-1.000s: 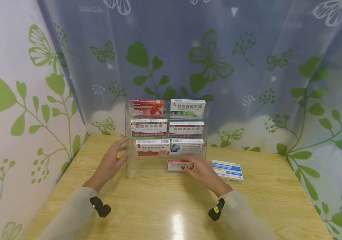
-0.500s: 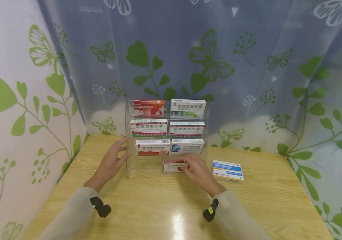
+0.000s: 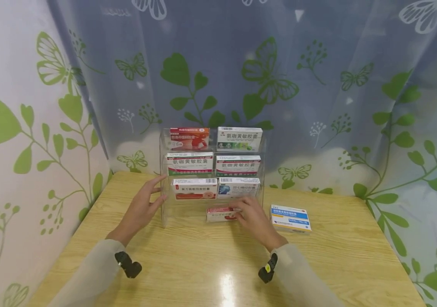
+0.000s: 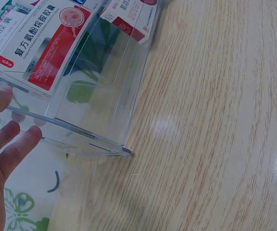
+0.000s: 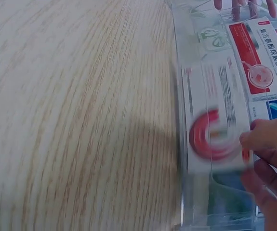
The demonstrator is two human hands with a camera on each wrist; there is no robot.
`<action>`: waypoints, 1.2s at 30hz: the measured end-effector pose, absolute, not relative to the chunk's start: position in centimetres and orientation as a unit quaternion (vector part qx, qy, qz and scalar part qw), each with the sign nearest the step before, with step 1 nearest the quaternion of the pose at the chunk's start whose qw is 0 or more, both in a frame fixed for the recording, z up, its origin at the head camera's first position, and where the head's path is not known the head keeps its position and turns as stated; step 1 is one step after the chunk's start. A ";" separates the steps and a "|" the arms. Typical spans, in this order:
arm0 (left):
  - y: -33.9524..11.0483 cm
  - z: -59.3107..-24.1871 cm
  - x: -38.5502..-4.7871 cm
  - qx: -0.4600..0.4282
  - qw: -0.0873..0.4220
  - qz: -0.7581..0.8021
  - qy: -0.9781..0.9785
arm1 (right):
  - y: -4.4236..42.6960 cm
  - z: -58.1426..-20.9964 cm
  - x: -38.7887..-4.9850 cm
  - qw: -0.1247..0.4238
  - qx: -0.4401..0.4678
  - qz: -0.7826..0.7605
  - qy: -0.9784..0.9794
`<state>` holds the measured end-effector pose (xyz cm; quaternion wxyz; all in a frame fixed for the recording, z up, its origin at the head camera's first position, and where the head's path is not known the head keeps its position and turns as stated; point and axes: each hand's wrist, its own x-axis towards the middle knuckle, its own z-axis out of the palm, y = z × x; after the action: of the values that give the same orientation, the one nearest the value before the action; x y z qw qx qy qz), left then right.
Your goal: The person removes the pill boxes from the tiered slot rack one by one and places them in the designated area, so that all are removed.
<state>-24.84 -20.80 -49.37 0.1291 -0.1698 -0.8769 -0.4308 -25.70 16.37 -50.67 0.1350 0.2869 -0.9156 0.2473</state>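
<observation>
A clear acrylic display rack [image 3: 163, 213] stands on the table with medicine boxes in its tiers. My left hand [image 3: 144, 204] touches the rack's left side, fingers extended; the left wrist view shows the fingertips [image 4: 32, 134] against the clear wall. My right hand [image 3: 254, 219] pinches the right end of a white and red medicine box [image 3: 218, 214] at the bottom tier. In the right wrist view that medicine box [image 5: 213, 86], slightly blurred, lies within the rack's clear front, thumb on its face. Just above it sit a red and white box [image 3: 194, 189] and a blue and white box [image 3: 238, 188].
A blue and white medicine box [image 3: 290, 218] lies on the wooden table [image 3: 188, 264] to the right of the rack. The upper tiers hold several more boxes, such as an orange-red one [image 3: 189, 138]. Behind hangs a patterned curtain [image 3: 218, 76].
My right hand has shifted left, sliding the pinched medicine box left along the bottom tier and tilting it slightly. My left hand stays at the rack's side.
</observation>
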 end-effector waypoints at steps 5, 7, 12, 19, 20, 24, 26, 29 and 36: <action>-20.9 -49.5 -24.9 -0.173 0.131 -0.431 -0.876 | 16.7 -51.1 -25.6 0.139 0.307 0.252 -0.907; -20.9 -49.6 -25.0 -0.172 0.131 -0.429 -0.877 | 16.8 -51.2 -25.7 0.135 0.306 0.258 -0.907; -20.9 -49.6 -25.1 -0.165 0.124 -0.426 -0.881 | 17.0 -50.4 -25.7 0.117 0.279 0.292 -0.907; -20.8 -49.6 -25.1 -0.169 0.133 -0.428 -0.878 | 18.1 -47.0 -25.6 0.138 0.263 0.341 -0.892; -20.8 -49.5 -25.1 -0.168 0.133 -0.428 -0.878 | 18.4 -46.4 -25.5 0.140 0.263 0.349 -0.889; -20.8 -49.4 -25.0 -0.168 0.129 -0.428 -0.879 | 20.2 -44.5 -25.4 0.171 0.266 0.359 -0.878; -20.8 -49.4 -25.0 -0.170 0.131 -0.426 -0.879 | 21.4 -43.9 -25.4 0.196 0.271 0.354 -0.874; -20.8 -49.3 -25.0 -0.173 0.136 -0.424 -0.878 | 23.6 -43.1 -25.4 0.226 0.266 0.346 -0.871; -20.8 -49.6 -25.0 -0.176 0.143 -0.419 -0.879 | 29.0 -41.7 -24.9 0.252 0.232 0.336 -0.878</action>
<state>-25.04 -20.81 -49.64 0.1431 -0.1762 -0.8791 -0.4192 -24.94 29.04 -41.74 0.2522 0.2319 -0.8775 0.3355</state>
